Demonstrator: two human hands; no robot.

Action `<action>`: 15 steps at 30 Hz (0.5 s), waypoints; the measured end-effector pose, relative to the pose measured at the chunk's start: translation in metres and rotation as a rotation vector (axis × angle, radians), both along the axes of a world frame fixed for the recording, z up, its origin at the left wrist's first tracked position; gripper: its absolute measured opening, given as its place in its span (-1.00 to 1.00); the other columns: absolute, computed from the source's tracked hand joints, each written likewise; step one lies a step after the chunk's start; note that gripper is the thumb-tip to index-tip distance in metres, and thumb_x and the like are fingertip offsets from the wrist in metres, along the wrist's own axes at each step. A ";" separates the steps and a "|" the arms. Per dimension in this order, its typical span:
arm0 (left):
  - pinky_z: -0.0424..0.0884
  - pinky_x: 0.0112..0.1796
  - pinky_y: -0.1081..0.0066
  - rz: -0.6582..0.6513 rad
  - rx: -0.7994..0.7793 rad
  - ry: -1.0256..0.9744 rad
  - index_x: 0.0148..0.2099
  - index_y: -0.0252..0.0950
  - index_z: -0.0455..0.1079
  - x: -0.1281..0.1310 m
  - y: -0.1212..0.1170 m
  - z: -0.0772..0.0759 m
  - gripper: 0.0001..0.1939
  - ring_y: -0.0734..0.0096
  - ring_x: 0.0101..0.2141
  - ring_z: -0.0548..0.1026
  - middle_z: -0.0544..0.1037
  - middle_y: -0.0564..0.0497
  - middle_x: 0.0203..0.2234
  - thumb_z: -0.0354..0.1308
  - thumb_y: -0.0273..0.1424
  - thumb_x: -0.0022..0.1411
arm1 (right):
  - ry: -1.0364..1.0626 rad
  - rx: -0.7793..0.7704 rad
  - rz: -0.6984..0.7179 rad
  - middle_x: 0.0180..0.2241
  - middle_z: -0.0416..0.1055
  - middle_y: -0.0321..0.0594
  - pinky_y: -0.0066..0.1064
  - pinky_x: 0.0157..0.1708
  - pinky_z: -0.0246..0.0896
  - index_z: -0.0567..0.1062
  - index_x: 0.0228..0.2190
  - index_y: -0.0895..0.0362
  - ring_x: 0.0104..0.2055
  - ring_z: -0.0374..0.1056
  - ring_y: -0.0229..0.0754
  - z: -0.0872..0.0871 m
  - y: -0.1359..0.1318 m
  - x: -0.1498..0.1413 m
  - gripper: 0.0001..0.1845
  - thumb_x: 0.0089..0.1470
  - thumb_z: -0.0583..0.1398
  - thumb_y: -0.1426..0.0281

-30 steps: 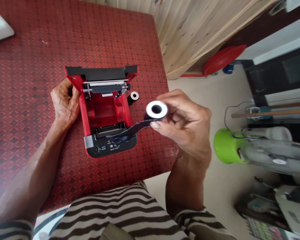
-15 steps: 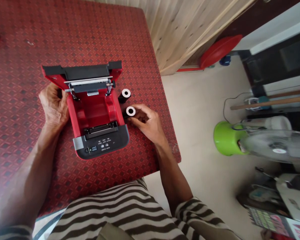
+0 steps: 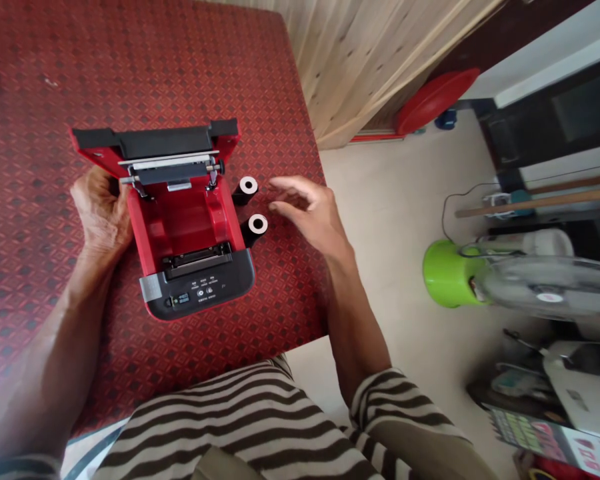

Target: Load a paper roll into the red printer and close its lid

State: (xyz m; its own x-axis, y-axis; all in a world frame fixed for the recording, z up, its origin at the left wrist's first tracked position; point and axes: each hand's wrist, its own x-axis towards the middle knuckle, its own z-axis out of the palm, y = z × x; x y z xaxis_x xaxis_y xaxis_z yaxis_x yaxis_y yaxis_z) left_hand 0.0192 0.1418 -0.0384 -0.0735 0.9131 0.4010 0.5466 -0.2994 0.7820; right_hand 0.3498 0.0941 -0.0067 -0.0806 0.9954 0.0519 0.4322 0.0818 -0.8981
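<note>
A red and black label or receipt printer [image 3: 197, 287] sits on the table with its lid [image 3: 165, 143] raised and its red paper bay [image 3: 183, 217] bare inside. My left hand [image 3: 100, 210] is closed against the printer's left side, its fingertips partly hidden by the casing and lid. Just right of the printer stand two small black rolls with white ends, a farther roll [image 3: 248, 186] and a nearer roll [image 3: 257, 225]. My right hand [image 3: 313, 210] hovers to the right of both rolls, thumb and fingers apart, touching neither and holding nothing.
The red patterned table [image 3: 145, 73] ends at the right beside pale wooden panelling [image 3: 330, 60]. Beyond its edge, on the floor, are a green bucket [image 3: 443, 273], a fan [image 3: 550, 287] and a red round object [image 3: 437, 100]. A white machine [image 3: 580, 380] stands at lower right.
My right hand has let go of the nearer roll and moved right and slightly away from me. That roll now stands free beside the printer. My left hand stays at the printer's side.
</note>
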 end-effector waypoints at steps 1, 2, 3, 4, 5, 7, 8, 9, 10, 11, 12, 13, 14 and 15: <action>0.16 -0.37 0.40 0.001 0.001 0.001 -0.49 -0.28 0.21 0.000 0.000 0.000 -0.55 0.52 -0.49 0.11 0.17 0.13 -0.58 0.08 -0.05 0.29 | -0.003 0.003 0.029 -0.06 0.62 -0.20 -0.21 -0.10 0.44 0.60 -0.03 0.04 -0.11 0.52 -0.11 -0.004 0.007 -0.006 -0.59 0.06 0.39 0.28; 0.18 -0.36 0.40 -0.002 -0.002 0.001 -0.48 -0.28 0.22 0.000 0.000 0.001 -0.56 0.51 -0.48 0.13 0.17 0.13 -0.58 0.09 -0.07 0.29 | -0.015 0.003 0.063 -0.03 0.61 -0.20 -0.20 -0.08 0.43 0.59 0.00 0.03 -0.08 0.52 -0.09 -0.009 0.014 -0.012 -0.55 0.04 0.40 0.28; 0.20 -0.34 0.40 -0.008 -0.007 -0.001 -0.48 -0.28 0.24 0.000 0.000 0.001 -0.58 0.50 -0.47 0.15 0.18 0.13 -0.58 0.10 -0.09 0.29 | -0.034 0.008 0.091 0.00 0.60 -0.20 -0.18 -0.05 0.42 0.58 0.01 0.03 -0.05 0.51 -0.07 -0.014 0.019 -0.017 -0.53 0.03 0.41 0.29; 0.22 -0.33 0.40 -0.015 -0.013 -0.004 -0.47 -0.28 0.25 0.000 -0.001 0.002 -0.60 0.50 -0.46 0.16 0.19 0.13 -0.58 0.10 -0.11 0.29 | -0.059 0.019 0.109 0.01 0.60 -0.20 -0.15 0.00 0.41 0.59 0.00 0.03 -0.02 0.50 -0.06 -0.017 0.024 -0.022 -0.53 0.01 0.42 0.29; 0.23 -0.32 0.40 -0.023 -0.019 -0.006 -0.47 -0.29 0.26 0.000 -0.001 0.002 -0.61 0.51 -0.46 0.17 0.20 0.13 -0.58 0.11 -0.13 0.29 | -0.087 0.032 0.114 0.00 0.60 -0.20 -0.12 0.05 0.38 0.59 -0.03 0.03 0.00 0.49 -0.05 -0.021 0.027 -0.026 -0.56 0.01 0.42 0.30; 0.24 -0.32 0.41 -0.036 -0.027 -0.012 -0.46 -0.30 0.28 0.000 -0.001 0.003 -0.64 0.52 -0.46 0.17 0.22 0.13 -0.56 0.11 -0.16 0.29 | -0.129 0.049 0.104 -0.05 0.61 -0.20 -0.07 0.09 0.35 0.60 -0.08 0.05 0.00 0.49 -0.03 -0.024 0.031 -0.031 -0.61 0.01 0.42 0.31; 0.23 -0.32 0.41 -0.038 -0.029 -0.015 -0.46 -0.30 0.28 0.000 -0.001 0.003 -0.64 0.53 -0.47 0.16 0.23 0.13 -0.56 0.12 -0.18 0.29 | -0.133 0.052 0.100 -0.07 0.61 -0.20 -0.06 0.09 0.35 0.60 -0.10 0.06 0.00 0.48 -0.02 -0.024 0.032 -0.031 -0.64 0.02 0.41 0.31; 0.23 -0.32 0.41 -0.039 -0.030 -0.016 -0.46 -0.30 0.28 0.000 -0.001 0.003 -0.64 0.53 -0.47 0.15 0.23 0.13 -0.56 0.12 -0.18 0.29 | -0.130 0.052 0.097 -0.09 0.61 -0.20 -0.06 0.09 0.35 0.60 -0.12 0.06 -0.01 0.48 -0.02 -0.023 0.032 -0.031 -0.66 0.02 0.40 0.31; 0.23 -0.32 0.41 -0.040 -0.030 -0.016 -0.46 -0.30 0.28 0.000 -0.001 0.003 -0.65 0.53 -0.47 0.15 0.22 0.13 -0.56 0.13 -0.19 0.29 | -0.121 0.051 0.093 -0.10 0.61 -0.21 -0.07 0.08 0.36 0.59 -0.14 0.05 -0.01 0.48 -0.03 -0.021 0.031 -0.030 -0.68 0.03 0.39 0.29; 0.22 -0.32 0.42 -0.039 -0.031 -0.016 -0.46 -0.30 0.28 -0.001 -0.001 0.003 -0.65 0.53 -0.47 0.15 0.22 0.13 -0.56 0.13 -0.19 0.29 | -0.099 0.052 0.085 -0.11 0.61 -0.21 -0.08 0.07 0.38 0.58 -0.14 0.05 -0.03 0.49 -0.04 -0.018 0.029 -0.028 -0.69 0.04 0.38 0.27; 0.22 -0.33 0.42 -0.039 -0.032 -0.011 -0.46 -0.30 0.28 -0.001 -0.001 0.003 -0.65 0.53 -0.47 0.16 0.23 0.13 -0.56 0.13 -0.19 0.30 | -0.066 0.058 0.072 -0.11 0.60 -0.22 -0.10 0.05 0.40 0.57 -0.14 0.04 -0.05 0.49 -0.05 -0.013 0.027 -0.025 -0.69 0.05 0.37 0.25; 0.21 -0.33 0.42 -0.040 -0.034 -0.004 -0.46 -0.30 0.29 -0.001 -0.002 0.003 -0.64 0.53 -0.47 0.17 0.24 0.13 -0.56 0.12 -0.19 0.31 | -0.022 0.071 0.057 -0.11 0.59 -0.23 -0.11 0.03 0.41 0.56 -0.13 0.04 -0.06 0.49 -0.06 -0.007 0.023 -0.021 -0.68 0.07 0.36 0.22; 0.19 -0.34 0.42 -0.042 -0.037 0.003 -0.46 -0.31 0.30 -0.001 -0.002 0.003 -0.63 0.53 -0.47 0.17 0.24 0.13 -0.56 0.12 -0.18 0.32 | 0.027 0.089 0.051 -0.10 0.58 -0.23 -0.11 0.03 0.42 0.55 -0.10 0.02 -0.05 0.49 -0.07 0.000 0.019 -0.017 -0.65 0.09 0.35 0.18; 0.18 -0.36 0.43 -0.043 -0.043 0.010 -0.46 -0.31 0.30 -0.002 -0.002 0.003 -0.62 0.53 -0.47 0.17 0.24 0.13 -0.56 0.11 -0.18 0.33 | 0.073 0.110 0.061 -0.08 0.56 -0.23 -0.11 0.04 0.42 0.54 -0.07 0.01 -0.03 0.48 -0.06 0.010 0.014 -0.014 -0.62 0.11 0.34 0.15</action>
